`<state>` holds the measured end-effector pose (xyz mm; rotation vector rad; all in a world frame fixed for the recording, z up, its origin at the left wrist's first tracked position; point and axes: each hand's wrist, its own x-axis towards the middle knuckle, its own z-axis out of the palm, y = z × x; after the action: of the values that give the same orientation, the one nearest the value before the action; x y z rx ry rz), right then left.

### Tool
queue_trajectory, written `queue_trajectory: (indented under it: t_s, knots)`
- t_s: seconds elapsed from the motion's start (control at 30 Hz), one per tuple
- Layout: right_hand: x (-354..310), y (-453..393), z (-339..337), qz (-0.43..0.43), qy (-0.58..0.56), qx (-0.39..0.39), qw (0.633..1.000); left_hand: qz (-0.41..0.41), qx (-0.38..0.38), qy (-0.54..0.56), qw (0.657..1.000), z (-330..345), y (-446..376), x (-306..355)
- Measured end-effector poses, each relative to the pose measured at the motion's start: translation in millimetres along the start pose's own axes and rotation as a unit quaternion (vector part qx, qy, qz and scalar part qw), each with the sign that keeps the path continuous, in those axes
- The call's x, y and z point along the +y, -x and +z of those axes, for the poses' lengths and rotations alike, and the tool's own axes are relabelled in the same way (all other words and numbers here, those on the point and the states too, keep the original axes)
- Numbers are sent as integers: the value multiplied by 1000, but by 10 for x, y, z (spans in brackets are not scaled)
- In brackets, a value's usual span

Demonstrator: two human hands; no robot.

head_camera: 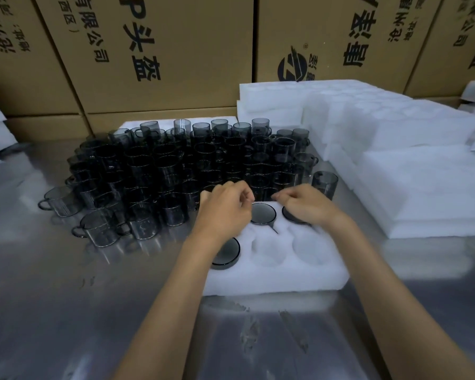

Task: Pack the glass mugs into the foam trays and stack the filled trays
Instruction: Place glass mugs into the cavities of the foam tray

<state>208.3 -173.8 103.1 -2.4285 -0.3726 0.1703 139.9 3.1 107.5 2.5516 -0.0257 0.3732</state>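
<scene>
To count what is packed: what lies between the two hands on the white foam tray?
In the head view, one dark round glass mug, set in a tray pocket, lies between left hand and right hand.

Both forearms bare, no sleeves; left grip (225,208) and right grip (305,205) ungloved.

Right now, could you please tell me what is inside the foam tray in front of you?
The foam tray holds three mugs, bases up: two in the far row, one near left. Two near pockets sit empty. The left hand covers the far-left pocket, so that one is unknown.
</scene>
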Motion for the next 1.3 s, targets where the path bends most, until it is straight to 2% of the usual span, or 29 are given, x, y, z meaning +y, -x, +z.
queue_trajectory:
  t_s: [0.07, 0.2, 0.57, 0.67, 0.73, 0.87, 1.1, 1.17, 1.3]
  knots:
    - [22, 16, 14, -16, -8, 35, 999, -2, 23, -9, 1000, 43, 22, -6]
    - [14, 57, 30, -51, 16, 96, 994, -23, 45, 80, 995, 4, 51, -7]
    - [-16, 152, 12, -125, 35, 161, 978, -10, 72, 119, 990, 11, 93, 1]
    - [-29, 142, -14, -130, -9, 218, 967, -1, 76, 128, 989, -2, 101, 0]
    - [-61, 154, -41, -127, -87, 241, 958, 18, 85, 138, 987, -13, 120, 18]
    - [-166, 257, -62, -128, -196, 211, 949, 68, 100, 106, 987, -25, 147, 67]
    - [-257, 513, 44, -166, -247, 202, 933, 70, 109, 198, 972, -80, 204, 168]
    - [-260, 565, 40, -184, -250, 197, 930, 65, 82, 219, 970, -171, 207, 163]
    - [-242, 617, -20, -192, -295, 152, 924, 49, -41, 249, 966, -419, 223, 73]
